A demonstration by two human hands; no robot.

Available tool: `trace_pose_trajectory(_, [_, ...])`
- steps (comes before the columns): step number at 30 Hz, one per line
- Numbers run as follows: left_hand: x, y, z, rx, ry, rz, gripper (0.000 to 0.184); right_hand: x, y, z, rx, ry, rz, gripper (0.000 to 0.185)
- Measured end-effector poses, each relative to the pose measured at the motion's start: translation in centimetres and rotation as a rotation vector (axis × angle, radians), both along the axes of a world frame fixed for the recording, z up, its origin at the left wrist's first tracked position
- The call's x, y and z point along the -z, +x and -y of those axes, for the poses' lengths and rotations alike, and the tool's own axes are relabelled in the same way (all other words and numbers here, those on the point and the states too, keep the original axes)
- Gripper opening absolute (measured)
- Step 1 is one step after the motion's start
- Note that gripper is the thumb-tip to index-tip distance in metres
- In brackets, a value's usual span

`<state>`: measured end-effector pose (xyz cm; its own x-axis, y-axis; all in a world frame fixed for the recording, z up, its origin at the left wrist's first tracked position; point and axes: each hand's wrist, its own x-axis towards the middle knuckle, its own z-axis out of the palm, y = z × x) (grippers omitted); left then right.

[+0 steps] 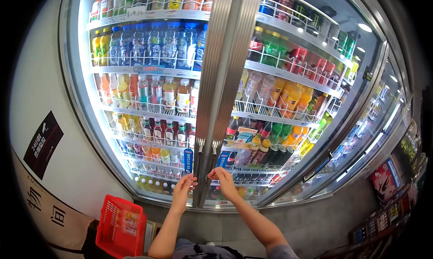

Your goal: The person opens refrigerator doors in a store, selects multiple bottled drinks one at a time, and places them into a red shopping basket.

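A two-door glass drinks fridge stands before me, its metal door frames meeting in the middle. Dark vertical handle strips, a left one and a right one, run down the lower inner edges. My left hand is raised by the left strip, fingers curled toward the middle. Opposite it, my right hand bends its fingers in at the right strip. Whether either hand grips its strip I cannot make out. Blue labels, a left one and a right one, sit on the doors just above my hands.
Bottles and cans fill the shelves behind the glass. A red basket holding a few bottles is at lower left, beside a white wall. More fridge doors continue rightward; a product rack stands at lower right.
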<state>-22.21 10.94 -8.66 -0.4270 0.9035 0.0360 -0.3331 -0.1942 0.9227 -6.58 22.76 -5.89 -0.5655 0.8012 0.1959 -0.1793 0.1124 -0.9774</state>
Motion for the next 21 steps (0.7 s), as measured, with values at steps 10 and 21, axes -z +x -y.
trace_pose_trajectory(10, [-0.9, 2.9, -0.9, 0.047, -0.031, -0.004, 0.030, 0.7, 0.4, -2.6, 0.243, 0.110, 0.086, 0.035])
trace_pose_trajectory(21, [-3.6, -1.9, -2.9, 0.117, -0.023, -0.029, 0.029, -0.4, -5.5, -4.7, 0.360, 0.129, 0.249, 0.042])
